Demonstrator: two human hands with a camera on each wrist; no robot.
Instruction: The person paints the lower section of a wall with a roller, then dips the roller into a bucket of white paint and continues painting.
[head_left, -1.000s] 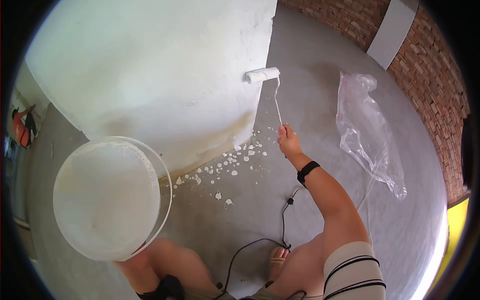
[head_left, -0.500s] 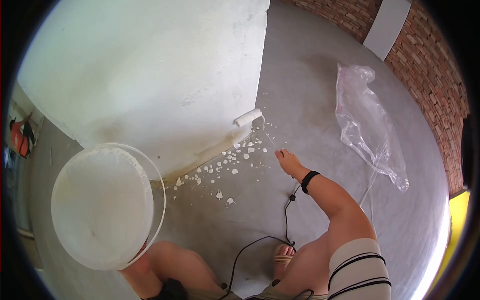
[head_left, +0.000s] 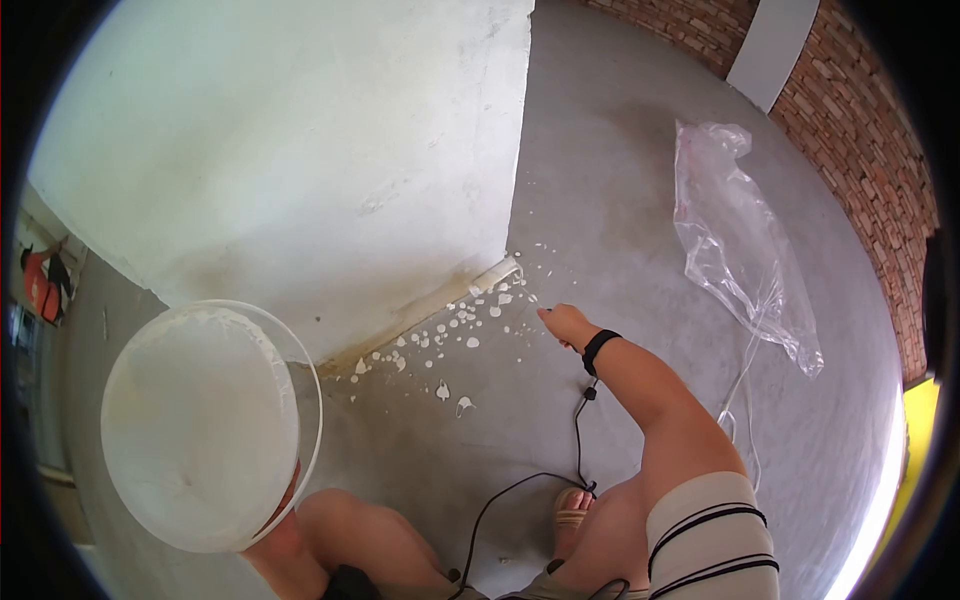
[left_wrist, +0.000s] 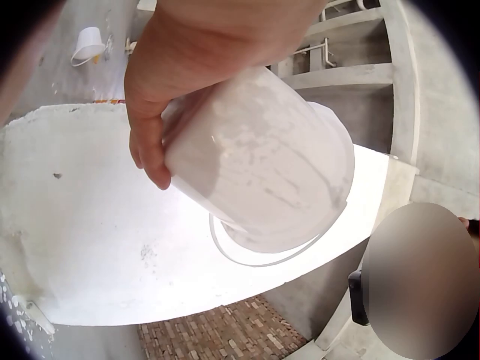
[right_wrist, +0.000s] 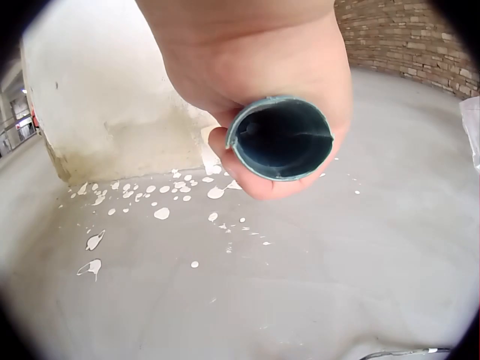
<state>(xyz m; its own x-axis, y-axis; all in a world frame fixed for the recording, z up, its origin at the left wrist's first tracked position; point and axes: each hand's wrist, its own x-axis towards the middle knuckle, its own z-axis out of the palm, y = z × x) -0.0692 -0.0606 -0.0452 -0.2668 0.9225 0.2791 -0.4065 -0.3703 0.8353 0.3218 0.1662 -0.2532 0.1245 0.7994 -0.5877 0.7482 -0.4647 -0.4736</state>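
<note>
My right hand [head_left: 570, 325] grips a paint roller [head_left: 512, 266] by its handle. The roller's white sleeve is low at the white wall's right corner, close to the floor, seen partly end-on. In the right wrist view the hollow dark green handle end [right_wrist: 279, 139] pokes out of my curled fingers. A white plastic bucket [left_wrist: 277, 157] is in my left hand [left_wrist: 187, 67], with fingers curled over its bottom edge. From the head view, the bucket's broad round top faces up and mostly hides that hand; its thin handle hangs out to the right.
White paint drips [head_left: 473, 342] dot the grey floor along the wall's base [head_left: 400, 325]. A clear plastic sheet [head_left: 735, 220] lies to the right, near a brick wall [head_left: 850, 130]. A black cable [head_left: 500, 490] runs by my foot. Another person [head_left: 42, 285] is far left.
The roller has travelled down the wall's right edge to its foot, with my right hand lowering along with it. The bucket sits slightly lower in the head view.
</note>
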